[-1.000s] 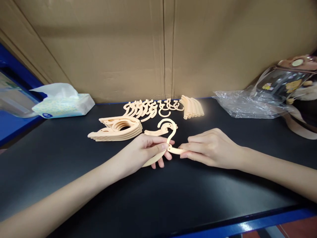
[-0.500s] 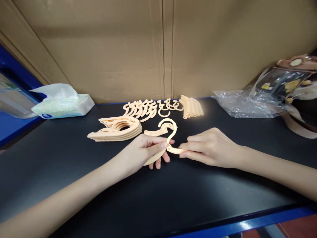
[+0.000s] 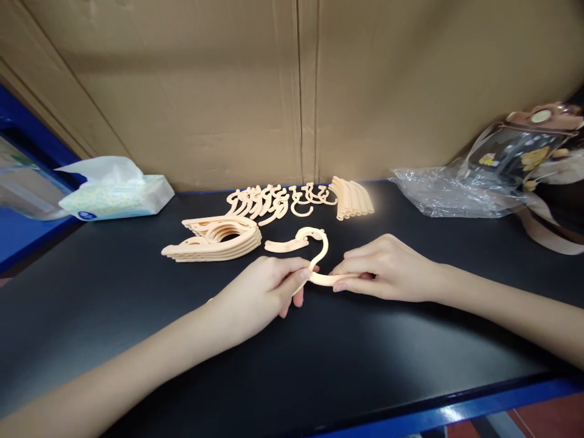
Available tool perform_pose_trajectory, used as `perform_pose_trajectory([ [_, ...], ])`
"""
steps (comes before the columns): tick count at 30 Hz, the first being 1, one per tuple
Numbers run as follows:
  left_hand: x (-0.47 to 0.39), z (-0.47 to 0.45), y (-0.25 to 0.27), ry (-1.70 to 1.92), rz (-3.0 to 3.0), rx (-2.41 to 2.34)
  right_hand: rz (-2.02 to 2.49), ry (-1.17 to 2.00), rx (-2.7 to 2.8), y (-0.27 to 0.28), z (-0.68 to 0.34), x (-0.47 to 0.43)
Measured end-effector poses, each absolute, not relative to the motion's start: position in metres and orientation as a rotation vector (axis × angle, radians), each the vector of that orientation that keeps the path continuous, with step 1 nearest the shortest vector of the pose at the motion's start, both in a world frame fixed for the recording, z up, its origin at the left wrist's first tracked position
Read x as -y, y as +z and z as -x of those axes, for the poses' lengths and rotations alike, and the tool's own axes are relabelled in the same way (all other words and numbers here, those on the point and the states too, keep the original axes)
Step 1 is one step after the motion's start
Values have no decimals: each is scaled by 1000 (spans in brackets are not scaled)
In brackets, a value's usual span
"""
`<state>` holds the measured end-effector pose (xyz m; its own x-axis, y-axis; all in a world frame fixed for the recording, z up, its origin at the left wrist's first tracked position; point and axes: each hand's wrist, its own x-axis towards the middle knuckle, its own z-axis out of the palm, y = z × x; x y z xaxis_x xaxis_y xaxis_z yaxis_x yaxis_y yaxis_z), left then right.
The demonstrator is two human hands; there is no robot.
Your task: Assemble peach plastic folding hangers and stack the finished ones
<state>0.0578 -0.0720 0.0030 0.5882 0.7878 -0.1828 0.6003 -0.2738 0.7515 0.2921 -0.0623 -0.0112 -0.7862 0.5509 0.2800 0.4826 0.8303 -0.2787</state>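
Between my hands is a cream plastic clothes hanger [image 3: 323, 246], its curved hook pointing up and away from me. My left hand [image 3: 264, 292] pinches it at the joint below the hook; the palm hides most of the left arm piece. My right hand [image 3: 387, 267] grips the right arm piece, which meets the hook's base. Just behind the hook lies a loose cream arm piece [image 3: 285, 245] on the black table [image 3: 292, 371]. A neat stack of folded cream hangers [image 3: 219, 243] sits beyond my left hand.
Along the back lie several curved arm pieces [image 3: 258, 201], several loose hooks [image 3: 303, 207] and a row of tube-like pieces [image 3: 351, 198]. A tissue pack [image 3: 118, 194] stands at left. At right are a clear plastic bag [image 3: 456, 191] and a transparent bottle [image 3: 515, 146]. Cardboard [image 3: 219, 91] walls the back.
The hook has tipped lower and slightly right, and the right arm piece now sits against its base. My left fingers have curled in more tightly; the other pieces stay where they were.
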Motion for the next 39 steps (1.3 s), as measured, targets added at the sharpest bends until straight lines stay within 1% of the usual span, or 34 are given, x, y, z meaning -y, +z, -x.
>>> perform_pose_trajectory([
  [2, 75, -58, 5, 266, -2191, -1142, 804, 234, 2639, -13, -294, 60],
  [4, 77, -59, 5, 250, -2315, -1134, 872, 128, 2604, -13, -295, 57],
  [6, 77, -59, 3, 226, -2373, -1126, 948, 45, 2584, -13, -296, 56],
  [11, 77, -60, -4, 223, -2448, -1129, 1052, 9, 2469, -13, -296, 54],
  [18, 77, -59, -6, 273, -2449, -1105, 941, -91, 2404, -13, -297, 53],
  [24, 78, -60, -5, 279, -2460, -1107, 820, -454, 2302, -7, -298, 54],
  [26, 79, -60, -5, 275, -2466, -1109, 773, -522, 2313, -5, -297, 58],
  [33, 79, -59, -7, 278, -2477, -1117, 650, -550, 2451, -8, -292, 65],
  [39, 80, -59, -8, 269, -2534, -1112, 659, -477, 2486, -13, -294, 60],
])
